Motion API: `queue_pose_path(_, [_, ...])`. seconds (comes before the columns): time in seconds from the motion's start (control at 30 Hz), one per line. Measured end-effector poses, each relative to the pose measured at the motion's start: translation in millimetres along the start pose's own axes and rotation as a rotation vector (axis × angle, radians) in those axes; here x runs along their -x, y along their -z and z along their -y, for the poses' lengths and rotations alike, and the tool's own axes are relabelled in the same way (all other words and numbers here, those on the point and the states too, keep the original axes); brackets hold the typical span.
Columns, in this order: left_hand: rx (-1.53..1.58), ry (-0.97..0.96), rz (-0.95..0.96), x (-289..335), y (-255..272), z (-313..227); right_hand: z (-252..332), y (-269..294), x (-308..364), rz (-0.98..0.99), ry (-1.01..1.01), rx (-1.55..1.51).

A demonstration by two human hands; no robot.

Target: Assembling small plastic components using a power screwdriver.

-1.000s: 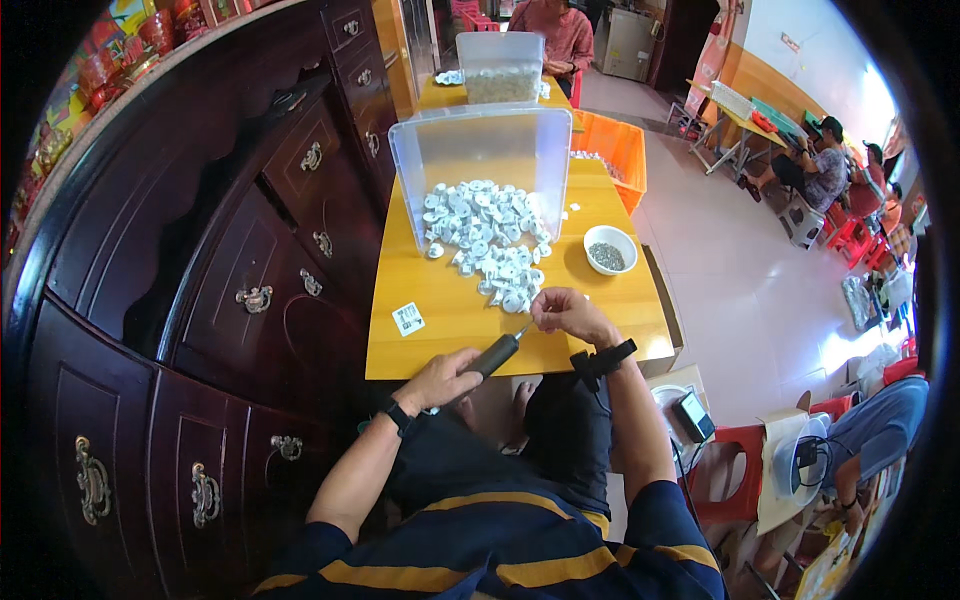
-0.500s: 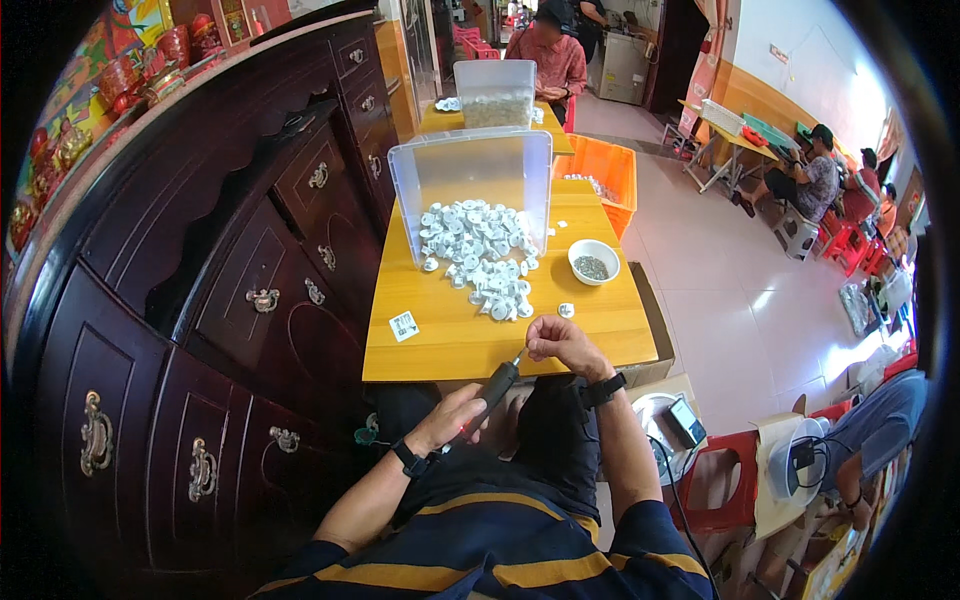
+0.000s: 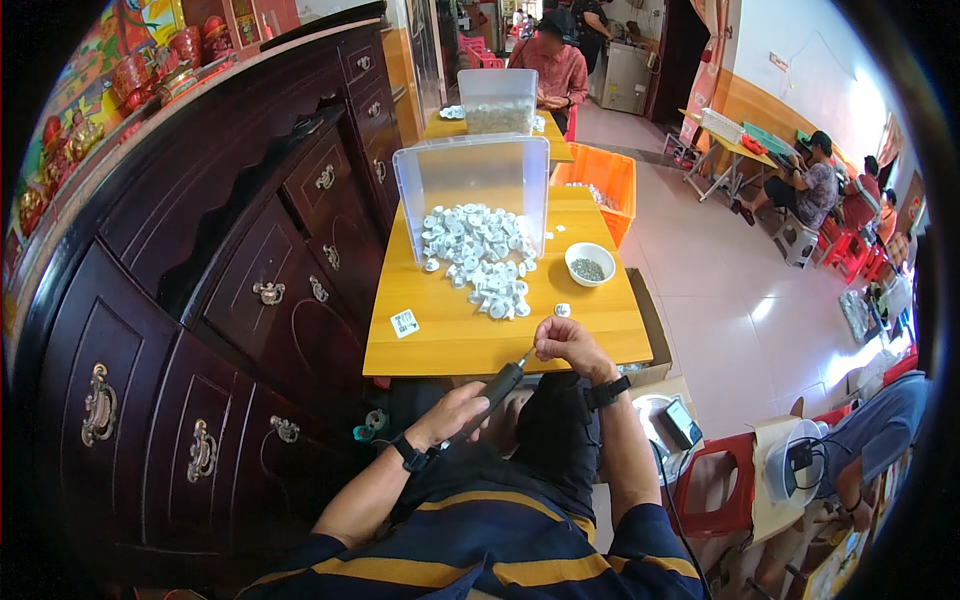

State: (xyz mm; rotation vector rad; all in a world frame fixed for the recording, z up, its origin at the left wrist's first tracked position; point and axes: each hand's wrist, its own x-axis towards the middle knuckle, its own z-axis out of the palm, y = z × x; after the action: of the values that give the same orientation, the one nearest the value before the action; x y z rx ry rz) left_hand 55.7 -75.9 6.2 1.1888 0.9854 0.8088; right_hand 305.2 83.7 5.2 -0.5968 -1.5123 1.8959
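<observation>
My left hand (image 3: 455, 415) is wrapped round a dark pen-shaped electric screwdriver (image 3: 500, 384), tilted up to the right. The fingers of my right hand (image 3: 570, 346) are pinched at the screwdriver's tip, just over the table's near edge; whatever they hold is too small to make out. Beyond my right hand, one white round plastic part (image 3: 562, 310) sits alone on the yellow table (image 3: 450, 352). A heap of similar white plastic parts (image 3: 475, 240) spills toward me. To its right stands a white bowl (image 3: 586, 250) with small metal pieces, apparently screws (image 3: 588, 270).
A clear plastic bin (image 3: 475, 170) lies tipped behind the heap. A square printed label (image 3: 404, 323) is at the table's left. Dark wooden drawers (image 3: 250, 290) line my left side. An orange crate (image 3: 610, 180) stands beyond, and a red stool (image 3: 718, 485) at my right. Other people sit farther off.
The view has shifted slightly. My right hand and the screwdriver's tip have moved a little to the right, still together; both grips look the same.
</observation>
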Motion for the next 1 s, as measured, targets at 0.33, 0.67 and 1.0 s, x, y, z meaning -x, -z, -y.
queue_pose_path(0.33, [-0.025, 0.018, 0.017, 3, -4, -6, 10, 1, 3, 0.025, -0.024, 0.028])
queue_pose_path(0.67, [0.064, 0.008, 0.009, 2, -18, 2, 12, 2, 10, 0.062, -0.074, 0.041])
queue_pose_path(1.0, [0.149, -0.041, -0.157, 4, -19, 10, 5, 18, -12, -0.509, 0.162, 0.430])
